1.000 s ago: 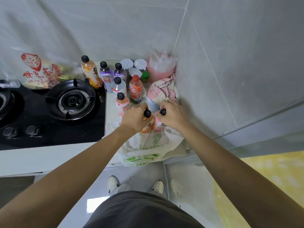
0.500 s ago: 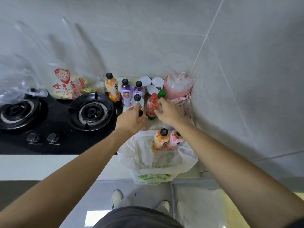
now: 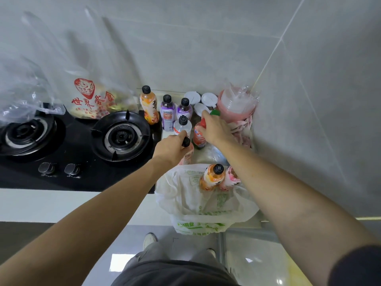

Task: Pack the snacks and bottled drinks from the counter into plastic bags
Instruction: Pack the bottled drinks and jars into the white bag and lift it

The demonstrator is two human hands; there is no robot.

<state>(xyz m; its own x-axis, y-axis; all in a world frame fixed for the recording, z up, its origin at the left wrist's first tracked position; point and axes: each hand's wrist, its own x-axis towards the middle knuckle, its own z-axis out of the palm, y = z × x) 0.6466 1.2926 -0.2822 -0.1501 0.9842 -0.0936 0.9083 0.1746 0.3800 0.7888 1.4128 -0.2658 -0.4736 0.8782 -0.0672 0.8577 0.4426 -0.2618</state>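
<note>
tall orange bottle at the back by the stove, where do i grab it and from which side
Grip the tall orange bottle at its narrow neck, just under the black cap, coming down from above. It stands upright with its cap clear, while a purple bottle crowds its right side and the burner sits in front.

both hands (image 3: 172, 147) (image 3: 215, 130) grip bottles (image 3: 186, 154) (image 3: 199, 137) (behind the white bag (image 3: 185, 195)).
</note>
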